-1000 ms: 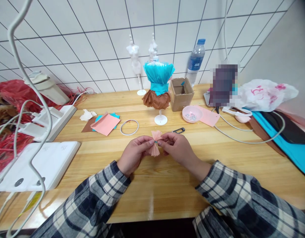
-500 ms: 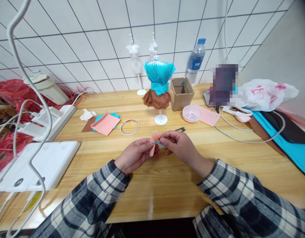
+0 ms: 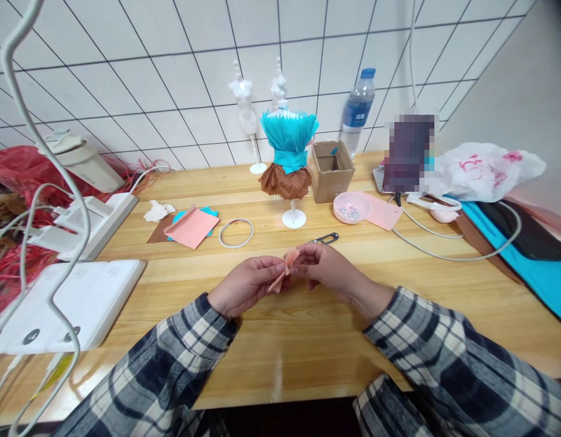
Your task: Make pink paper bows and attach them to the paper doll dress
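Note:
My left hand [image 3: 246, 284] and my right hand [image 3: 326, 267] meet above the wooden table [image 3: 399, 285], both pinched on a small pleated pink paper fan [image 3: 285, 270]. The fan is tilted, its pleats gathered between my fingertips. Just beyond my right hand lie small scissors [image 3: 325, 239]. Further back stands a small mannequin [image 3: 288, 159] dressed in a teal pleated paper top and a brown paper skirt.
A stack of pink, teal and brown paper sheets [image 3: 189, 226] and a white ring [image 3: 236, 233] lie at the left. A cardboard box [image 3: 331, 171], pink dish [image 3: 352, 208], water bottle [image 3: 358, 109], cables and a plastic bag [image 3: 487, 171] sit at the right. White devices [image 3: 75, 297] occupy the left edge.
The pink fan has been turned and folded tighter between my fingers. My right hand has closed in toward the left. The teal strip seen at its middle no longer shows.

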Demonstrator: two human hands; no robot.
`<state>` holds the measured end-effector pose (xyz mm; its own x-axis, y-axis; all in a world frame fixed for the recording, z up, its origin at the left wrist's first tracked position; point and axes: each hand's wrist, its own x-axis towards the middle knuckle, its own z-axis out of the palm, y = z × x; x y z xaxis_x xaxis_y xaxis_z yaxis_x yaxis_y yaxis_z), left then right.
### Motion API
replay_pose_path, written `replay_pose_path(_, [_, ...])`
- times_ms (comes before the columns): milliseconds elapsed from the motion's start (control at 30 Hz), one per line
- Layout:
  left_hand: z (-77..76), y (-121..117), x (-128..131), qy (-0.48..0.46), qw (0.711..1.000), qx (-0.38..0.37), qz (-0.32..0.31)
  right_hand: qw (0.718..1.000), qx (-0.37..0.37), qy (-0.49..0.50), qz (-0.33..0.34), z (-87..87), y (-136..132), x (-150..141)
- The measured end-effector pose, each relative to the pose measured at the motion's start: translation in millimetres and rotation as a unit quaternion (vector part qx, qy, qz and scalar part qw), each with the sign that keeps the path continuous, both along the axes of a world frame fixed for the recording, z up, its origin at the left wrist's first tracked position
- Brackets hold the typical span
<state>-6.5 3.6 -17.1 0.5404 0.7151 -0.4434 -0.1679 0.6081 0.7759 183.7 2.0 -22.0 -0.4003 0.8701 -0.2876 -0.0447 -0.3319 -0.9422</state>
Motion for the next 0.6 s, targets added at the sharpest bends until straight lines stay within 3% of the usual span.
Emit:
replay_pose_path(133, [5.0,-0.8,0.0,0.027,0.999,0.015,-0.018,1.0,0.008,0.004,0.019,-0.1,-1.0,0.2])
replay_pose_path(400, [3.3,-0.3,0.7,0.064,0.997,0.034,0.0,0.997,0.057,-0.04,-0.028,1.2,-0.3,-0.9])
replay_pose_path(500, [3.2,-0.9,1.8,0.042,0.992,0.117,0.015,0.997,0.064,-0.032,-0.042,3.7,0.0,-0.7])
replay_pose_path(600, [4.7,-1.4,1.8,0.083,0.975,0.205,0.004,0.997,0.068,-0.017,-0.045,4.3,-0.2,-1.1])
